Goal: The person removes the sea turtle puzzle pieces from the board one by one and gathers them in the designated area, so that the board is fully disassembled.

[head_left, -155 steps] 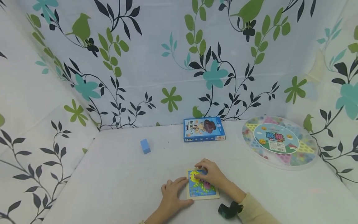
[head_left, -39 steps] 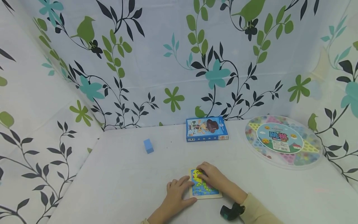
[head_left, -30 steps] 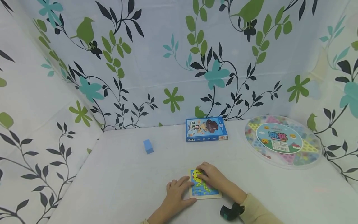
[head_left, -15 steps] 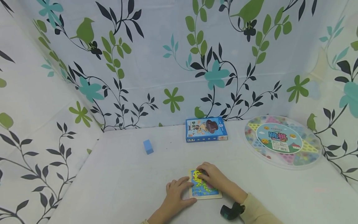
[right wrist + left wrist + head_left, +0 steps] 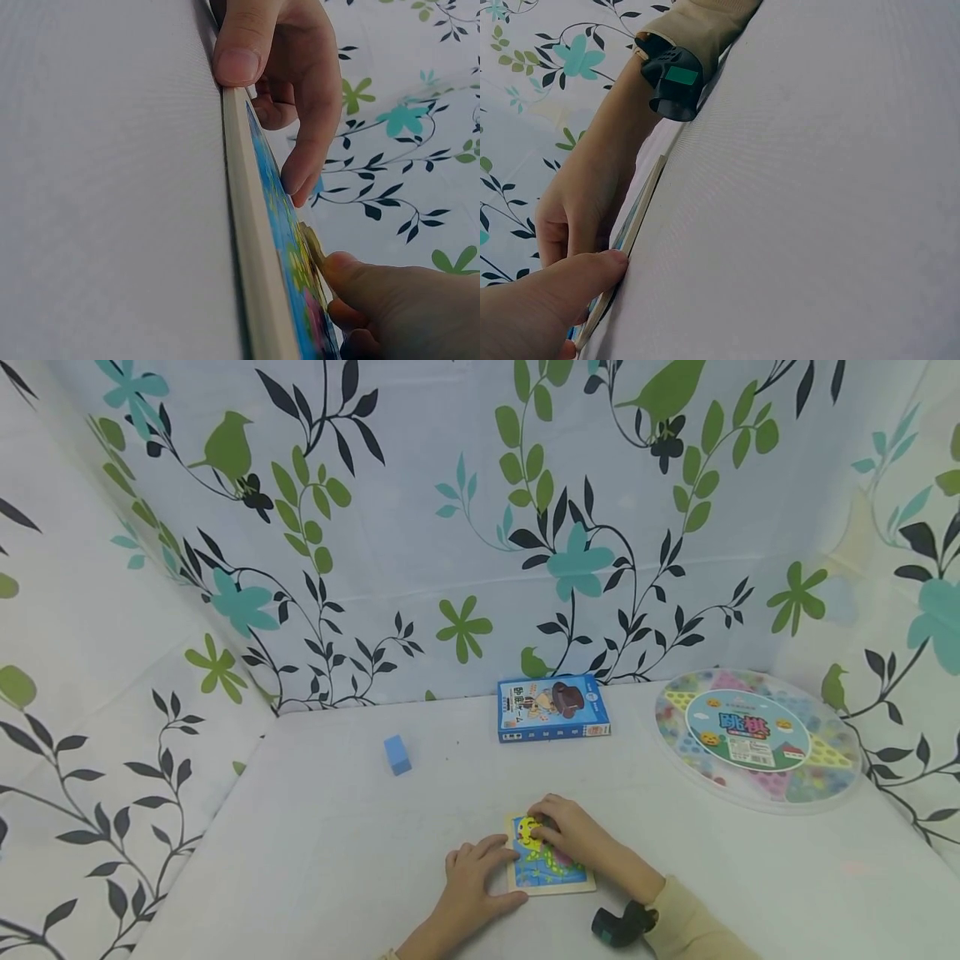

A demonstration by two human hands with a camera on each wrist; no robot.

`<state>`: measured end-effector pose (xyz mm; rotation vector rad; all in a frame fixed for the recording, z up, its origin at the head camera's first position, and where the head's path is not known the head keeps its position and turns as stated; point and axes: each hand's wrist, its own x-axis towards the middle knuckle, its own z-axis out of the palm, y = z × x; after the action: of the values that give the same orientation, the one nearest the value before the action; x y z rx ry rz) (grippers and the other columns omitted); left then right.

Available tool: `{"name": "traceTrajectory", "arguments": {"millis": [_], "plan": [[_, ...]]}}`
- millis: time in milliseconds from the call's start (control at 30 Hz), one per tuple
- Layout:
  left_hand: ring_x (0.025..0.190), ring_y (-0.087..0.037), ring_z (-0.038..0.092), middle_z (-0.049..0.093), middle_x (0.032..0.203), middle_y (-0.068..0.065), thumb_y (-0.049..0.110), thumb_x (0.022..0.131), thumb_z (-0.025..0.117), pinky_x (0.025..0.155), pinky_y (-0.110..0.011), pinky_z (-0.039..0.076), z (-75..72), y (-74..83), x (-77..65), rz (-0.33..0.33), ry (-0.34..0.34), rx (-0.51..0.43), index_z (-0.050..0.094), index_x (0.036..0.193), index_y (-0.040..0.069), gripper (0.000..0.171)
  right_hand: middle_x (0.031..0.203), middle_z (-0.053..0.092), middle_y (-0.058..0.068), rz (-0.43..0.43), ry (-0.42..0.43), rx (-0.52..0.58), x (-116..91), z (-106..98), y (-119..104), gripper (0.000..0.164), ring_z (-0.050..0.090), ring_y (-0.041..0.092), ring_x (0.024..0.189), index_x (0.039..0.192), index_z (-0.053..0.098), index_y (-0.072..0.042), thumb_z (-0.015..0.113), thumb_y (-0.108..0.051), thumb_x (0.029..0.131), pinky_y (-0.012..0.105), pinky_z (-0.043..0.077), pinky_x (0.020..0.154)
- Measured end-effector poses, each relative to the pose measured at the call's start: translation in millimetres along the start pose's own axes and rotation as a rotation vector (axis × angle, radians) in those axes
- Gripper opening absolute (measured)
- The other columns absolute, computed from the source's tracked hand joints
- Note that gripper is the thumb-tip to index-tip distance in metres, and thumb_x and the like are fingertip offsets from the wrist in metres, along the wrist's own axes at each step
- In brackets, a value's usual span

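A small jigsaw puzzle (image 5: 551, 878) in a pale wooden frame lies on the white table, showing a blue picture with yellow, green and pink. My left hand (image 5: 471, 878) holds its left side, the thumb at the near corner and the fingertips along the left edge. Over the puzzle's far part, my right hand (image 5: 576, 837) pinches a yellow puzzle piece (image 5: 313, 244) between thumb and fingers. That piece stands tilted against the picture in the right wrist view. The right hand covers the puzzle's upper right part in the head view.
A blue game box (image 5: 553, 708) lies behind the puzzle, by the patterned cloth. To its right is a round Chinese checkers set (image 5: 757, 739). A small blue block (image 5: 397, 754) sits at the back left. The right wrist wears a black camera (image 5: 622, 925).
Over about five seconds the right thumb and fingers have drawn closer together at the yellow piece, and a left finger has reached farther over the frame. The last second shows almost no movement.
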<state>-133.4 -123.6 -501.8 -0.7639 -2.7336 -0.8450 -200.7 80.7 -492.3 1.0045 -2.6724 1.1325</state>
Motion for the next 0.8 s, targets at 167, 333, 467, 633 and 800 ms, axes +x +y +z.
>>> {"name": "traceTrajectory", "arguments": {"millis": [167, 333, 467, 633, 800], "plan": [[0.083, -0.010, 0.037, 0.051, 0.121, -0.005, 0.050, 0.075, 0.064, 0.073, -0.042, 0.023, -0.7, 0.4, 0.3, 0.002, -0.004, -0.015, 0.061, 0.108, 0.018, 0.046, 0.086, 0.055, -0.005, 0.011, 0.007, 0.026, 0.7, 0.0, 2.2, 0.017, 0.049, 0.006, 0.074, 0.099, 0.062, -0.006, 0.063, -0.012, 0.083, 0.025, 0.044, 0.069], [0.083, -0.011, 0.038, 0.051, 0.121, -0.004, 0.051, 0.075, 0.064, 0.073, -0.042, 0.023, -1.5, 0.7, 0.5, -0.003, -0.006, -0.016, 0.061, 0.108, 0.019, 0.046, 0.084, 0.054, -0.007, 0.015, 0.011, 0.049, 1.5, -1.2, 4.2, 0.016, 0.044, 0.004, 0.064, 0.098, 0.063, -0.007, 0.064, -0.013, 0.083, 0.022, 0.041, 0.059], [0.082, -0.010, 0.038, 0.051, 0.120, -0.003, 0.051, 0.075, 0.064, 0.072, -0.041, 0.023, -0.6, 0.3, -0.3, -0.006, -0.008, -0.011, 0.061, 0.107, 0.019, 0.046, 0.084, 0.055, -0.006, 0.005, 0.022, 0.066, 0.3, -1.7, 5.2, 0.016, 0.042, 0.003, 0.060, 0.098, 0.063, -0.007, 0.063, -0.013, 0.084, 0.021, 0.040, 0.055], [0.082, -0.010, 0.037, 0.051, 0.120, -0.002, 0.052, 0.075, 0.063, 0.072, -0.040, 0.023, -1.0, 0.9, -0.8, -0.010, -0.015, -0.008, 0.060, 0.108, 0.020, 0.046, 0.082, 0.054, -0.007, -0.003, 0.036, 0.084, -1.5, -4.3, 3.7, 0.017, 0.041, 0.002, 0.057, 0.098, 0.063, -0.005, 0.064, -0.012, 0.083, 0.020, 0.039, 0.052], [0.082, -0.010, 0.037, 0.050, 0.120, -0.002, 0.052, 0.075, 0.062, 0.071, -0.040, 0.023, -0.4, 0.2, -0.4, -0.004, -0.015, -0.008, 0.060, 0.108, 0.021, 0.046, 0.082, 0.053, -0.008, 0.015, 0.037, 0.085, -2.2, -6.8, 2.9, 0.018, 0.042, 0.002, 0.058, 0.099, 0.063, -0.005, 0.064, -0.013, 0.083, 0.020, 0.039, 0.052]]}}
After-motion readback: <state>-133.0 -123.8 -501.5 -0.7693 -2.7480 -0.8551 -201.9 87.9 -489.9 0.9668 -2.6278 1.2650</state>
